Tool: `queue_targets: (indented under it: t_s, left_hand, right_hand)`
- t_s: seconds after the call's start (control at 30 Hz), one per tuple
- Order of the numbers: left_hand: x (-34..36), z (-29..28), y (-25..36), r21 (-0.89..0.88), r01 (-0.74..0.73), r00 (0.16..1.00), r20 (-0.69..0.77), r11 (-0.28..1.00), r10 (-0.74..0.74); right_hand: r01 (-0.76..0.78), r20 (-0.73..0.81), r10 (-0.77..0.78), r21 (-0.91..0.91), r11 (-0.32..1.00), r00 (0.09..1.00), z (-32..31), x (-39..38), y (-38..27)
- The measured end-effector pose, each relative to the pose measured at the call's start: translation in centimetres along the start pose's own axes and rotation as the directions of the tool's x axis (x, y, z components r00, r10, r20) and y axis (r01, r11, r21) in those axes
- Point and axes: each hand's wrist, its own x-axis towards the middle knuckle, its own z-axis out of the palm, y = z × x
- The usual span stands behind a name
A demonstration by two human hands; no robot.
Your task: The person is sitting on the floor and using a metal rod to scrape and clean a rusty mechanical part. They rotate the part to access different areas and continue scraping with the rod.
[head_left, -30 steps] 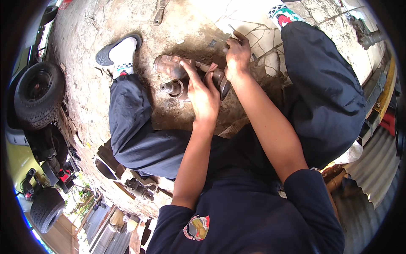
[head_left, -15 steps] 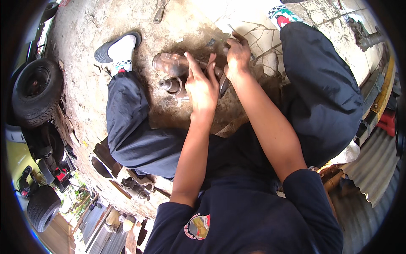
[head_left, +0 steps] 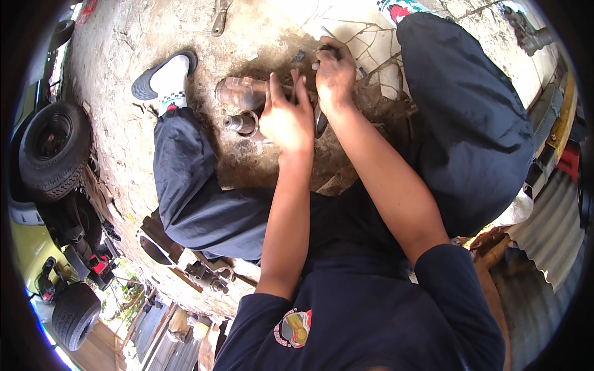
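Observation:
My left hand (head_left: 288,120) lies over a brownish metal part (head_left: 238,93) on the stained ground, its fingers stretched forward and slightly apart. Beside it, at the left, sits a splined metal shaft end (head_left: 234,123) inside a ring-shaped piece. My right hand (head_left: 335,77) is just to the right and farther off, its fingers curled in; what they grip is hidden. A thin metal rod (head_left: 325,31) shows beyond that hand, and I cannot tell whether it is held. Below the hands, a dark curved piece (head_left: 320,122) is partly covered.
A handled tool (head_left: 219,21) lies at the far left. Another metal assembly (head_left: 529,38) rests at the far right. Metal parts (head_left: 204,275) lie behind my left leg. A wheel (head_left: 54,151) of a vehicle stands at the left; corrugated sheets (head_left: 538,247) are at the right.
My left hand has turned and its fingers have drawn closer together. My right hand has curled its fingers in more. The whole view has shifted slightly.

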Motion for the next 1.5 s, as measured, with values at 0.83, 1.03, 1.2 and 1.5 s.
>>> queue_targets:
  t_s: [0.83,1.03,1.2,1.5]
  left_hand:
    - [-4.1,-4.3,-3.5,-0.869,0.31,0.951,0.277,0.386,-0.14]
    - [-4.8,-4.0,-1.4,-0.704,-0.009,0.991,0.091,0.71,0.103]
    - [-3.1,-6.4,-4.0,-0.627,-0.311,0.941,-0.098,0.714,0.324]
    - [3.0,-7.2,-9.3,-0.551,-0.342,0.932,-0.3,0.761,0.201]
  right_hand:
    - [0.331,0.466,0.011,-0.645,0.689,0.885,-1.8,-8.3,-7.4]
    - [0.238,0.34,-0.09,-0.425,0.873,0.936,-4.1,-8.9,-4.7]
    - [0.257,0.308,-0.08,-0.594,0.762,0.948,-3.9,-6.9,-7.3]
    - [0.772,0.763,-0.118,-0.625,0.117,0.636,-2.4,-5.9,-7.7]
